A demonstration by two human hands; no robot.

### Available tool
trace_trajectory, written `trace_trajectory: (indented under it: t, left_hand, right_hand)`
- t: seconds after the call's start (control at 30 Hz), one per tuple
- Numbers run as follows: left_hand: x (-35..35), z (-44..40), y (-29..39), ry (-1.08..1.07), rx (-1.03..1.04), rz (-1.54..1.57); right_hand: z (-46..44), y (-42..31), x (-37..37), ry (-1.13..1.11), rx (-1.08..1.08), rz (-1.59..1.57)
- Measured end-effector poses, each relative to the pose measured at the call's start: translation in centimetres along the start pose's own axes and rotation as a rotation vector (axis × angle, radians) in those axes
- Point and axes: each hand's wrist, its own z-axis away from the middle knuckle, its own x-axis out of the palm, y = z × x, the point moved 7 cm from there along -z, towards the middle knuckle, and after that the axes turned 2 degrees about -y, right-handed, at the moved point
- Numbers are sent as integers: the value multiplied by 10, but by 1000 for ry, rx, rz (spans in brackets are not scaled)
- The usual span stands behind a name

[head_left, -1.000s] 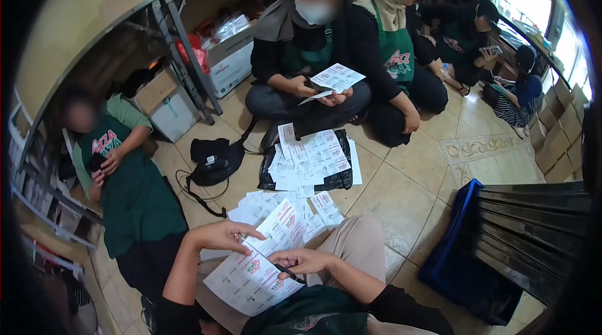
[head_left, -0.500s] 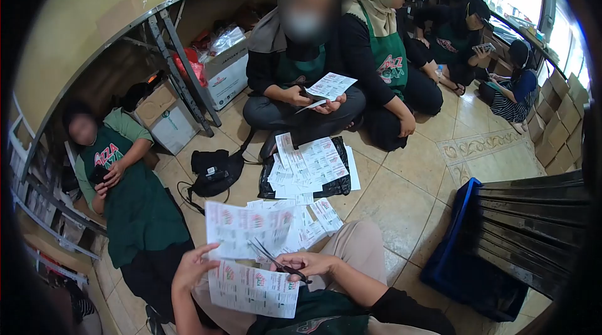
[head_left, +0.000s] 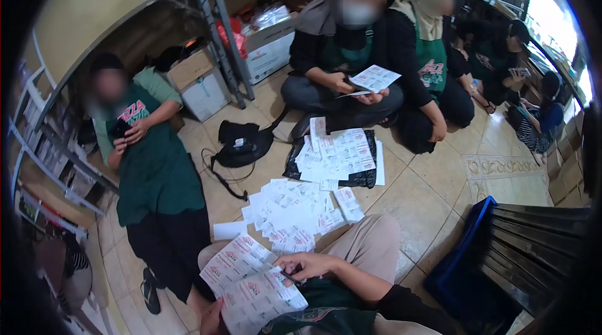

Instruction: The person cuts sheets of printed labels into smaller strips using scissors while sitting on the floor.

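A printed paper sheet [head_left: 241,264] with red logos and rows of small text lies low over my lap, its upper and lower parts at an angle to each other. My left hand [head_left: 213,317] grips it at the lower left edge, fingers partly hidden. My right hand [head_left: 308,266] is at the sheet's right edge, closed around dark-handled scissors [head_left: 290,280]; the blades are hidden. Just beyond my knees, many loose printed papers [head_left: 288,206] are spread on the floor. A small stack of cut slips [head_left: 348,203] lies at their right side.
More printed sheets [head_left: 342,153] rest on a black plastic bag [head_left: 364,178]. A black bag [head_left: 241,144] with straps lies left of them. A co-worker opposite holds papers [head_left: 375,77]; another person reclines at left with a phone [head_left: 121,127]. A blue crate [head_left: 461,260] stands right.
My left hand and the sheet have come down and toward me, and the raised upper part has lowered. The scissor blades, visible before, are now hidden. The camera view has shifted.
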Motion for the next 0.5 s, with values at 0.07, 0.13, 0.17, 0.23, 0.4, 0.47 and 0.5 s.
trace_trajectory:
  t: [0.07,0.13,0.17,0.23,0.4,0.47,0.5]
  left_hand:
    - [-60,-7,-41,140,-165,-242]
    - [-96,-3,-70,157,-297,-147]
    - [-83,9,-58,165,-302,-248]
    - [-82,18,-53,50,-265,-438]
    - [-56,23,-42,-185,-287,-623]
    - [-38,22,13,25,10,-921]
    - [-38,14,13,29,1,-919]
  right_hand:
    - [4,6,-8,130,143,14]
    - [7,24,-19,208,46,-31]
    - [9,22,-19,250,40,-22]
    - [10,20,-27,313,29,-28]
    - [10,11,-38,410,41,-151]
    - [9,18,-39,393,62,-129]
    - [9,16,-39,435,57,-181]
